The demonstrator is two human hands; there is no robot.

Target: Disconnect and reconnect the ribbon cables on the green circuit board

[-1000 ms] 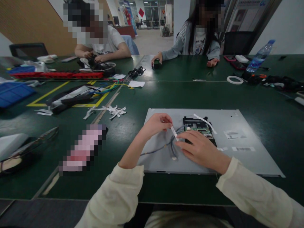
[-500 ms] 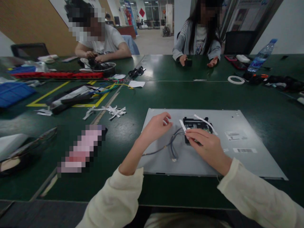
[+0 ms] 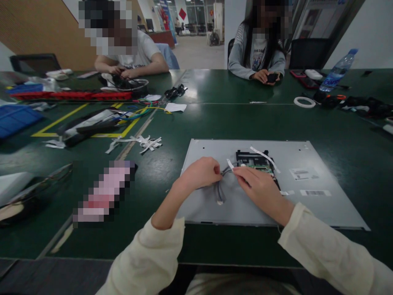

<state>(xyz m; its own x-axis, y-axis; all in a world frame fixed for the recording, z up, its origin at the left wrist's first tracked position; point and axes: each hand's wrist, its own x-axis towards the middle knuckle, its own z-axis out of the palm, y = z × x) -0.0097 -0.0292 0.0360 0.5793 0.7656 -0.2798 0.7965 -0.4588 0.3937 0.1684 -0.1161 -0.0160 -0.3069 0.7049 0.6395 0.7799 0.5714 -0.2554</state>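
Observation:
A grey metal panel (image 3: 319, 209) lies flat on the green table in front of me. Mounted on it is a black bracket with a green circuit board (image 3: 258, 167), partly covered by my right hand. From the board a grey cable (image 3: 218, 191) runs leftward, with a white plug at its loose end. My left hand (image 3: 201, 174) is closed, its fingertips pinching the cable. Between thumb and fingers my right hand (image 3: 260, 186) holds a short white tape strip (image 3: 230, 164), close to the cable. Another white strip (image 3: 264, 158) lies across the bracket.
A pile of white strips (image 3: 149, 143) and a pixelated pink phone-like object (image 3: 107, 190) lie left of the panel. Farther back are a tape roll (image 3: 304, 102), a plastic bottle (image 3: 339, 71) and a blue bin (image 3: 18, 121). Two people sit across the table.
My left hand has come down and closed on the cable. My right hand has moved slightly left with the strip. The person at the right has brought both hands together around a dark object.

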